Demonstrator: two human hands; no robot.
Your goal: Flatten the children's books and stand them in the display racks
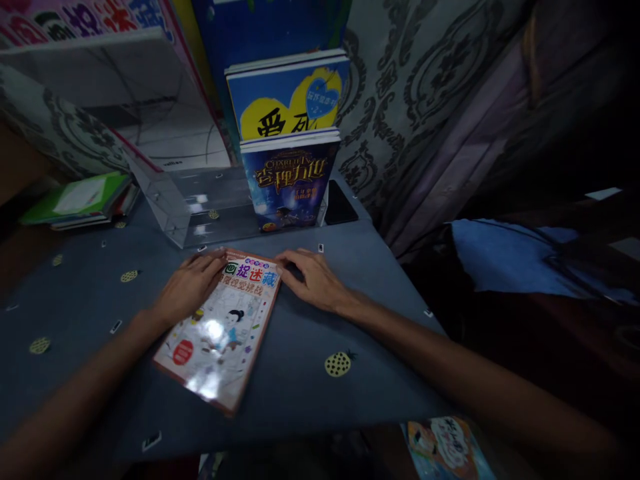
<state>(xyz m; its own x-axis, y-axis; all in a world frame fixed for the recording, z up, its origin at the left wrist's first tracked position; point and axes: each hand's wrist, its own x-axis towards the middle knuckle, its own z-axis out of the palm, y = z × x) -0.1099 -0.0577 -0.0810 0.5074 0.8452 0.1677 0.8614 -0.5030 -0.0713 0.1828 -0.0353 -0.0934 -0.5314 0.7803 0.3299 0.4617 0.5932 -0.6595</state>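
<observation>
A paperback book [231, 347] with a glossy, pale, cartoon-covered front and a reddish-brown border lies face up and slanted on the cloth-covered table [310, 413]. My left hand [193, 283] rests flat over its upper left part, covering some of the title, with the fingers stretched toward the top edge. At the upper right corner, my right hand [313, 277] touches the book with its fingertips, thumb and forefinger apart. Light glares off the lower half of the cover.
Behind the book stands a clear acrylic rack [175, 213] holding a dark blue book [293, 190] and a blue-and-yellow book [280, 93]. A black phone-like object [341, 203] lies beside it. Green-topped books [83, 200] are stacked at left. Another book [445, 447] shows below the table edge.
</observation>
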